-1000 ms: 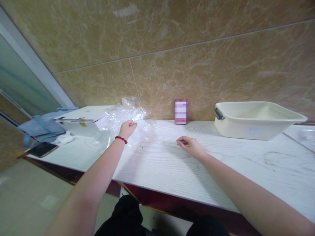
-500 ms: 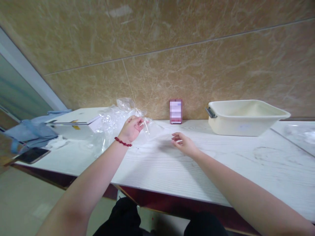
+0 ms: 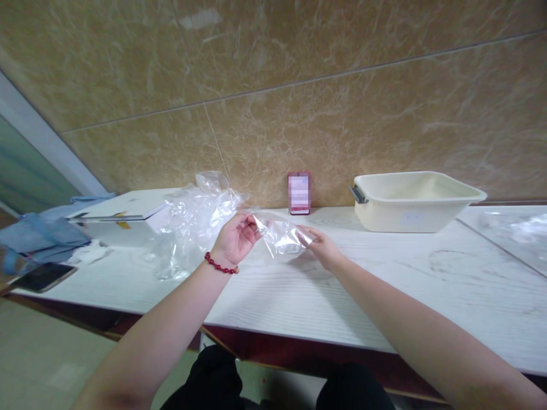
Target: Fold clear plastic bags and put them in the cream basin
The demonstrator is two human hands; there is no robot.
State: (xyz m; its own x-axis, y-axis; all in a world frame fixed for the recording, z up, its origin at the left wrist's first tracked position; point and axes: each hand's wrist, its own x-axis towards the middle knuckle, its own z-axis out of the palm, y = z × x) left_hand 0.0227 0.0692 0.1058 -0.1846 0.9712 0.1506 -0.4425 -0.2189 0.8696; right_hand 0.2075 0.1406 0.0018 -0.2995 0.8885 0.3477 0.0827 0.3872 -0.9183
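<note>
A clear plastic bag (image 3: 282,236) is stretched between my two hands, just above the white wood-grain table (image 3: 273,302). My left hand (image 3: 238,239), with a red bead bracelet at its wrist, pinches the bag's left end. On the other side my right hand (image 3: 321,246) has its fingers closed on the right edge of the bag. Left of my left hand lies a crumpled heap of clear plastic bags (image 3: 194,219). Behind the held bag a phone (image 3: 299,193) with a lit, blurred screen leans upright against the wall.
A cream plastic tub (image 3: 397,213) with a grey handle stands right of the phone. At the left are a white box (image 3: 123,219), blue cloth (image 3: 38,233) and a dark phone (image 3: 45,277). More clear plastic (image 3: 525,230) lies far right. A marble-patterned wall (image 3: 265,142) backs the table.
My right hand has closed on the bag's right edge. The bag, which hung from my left hand, is now drawn out between both hands. The view has shifted slightly.
</note>
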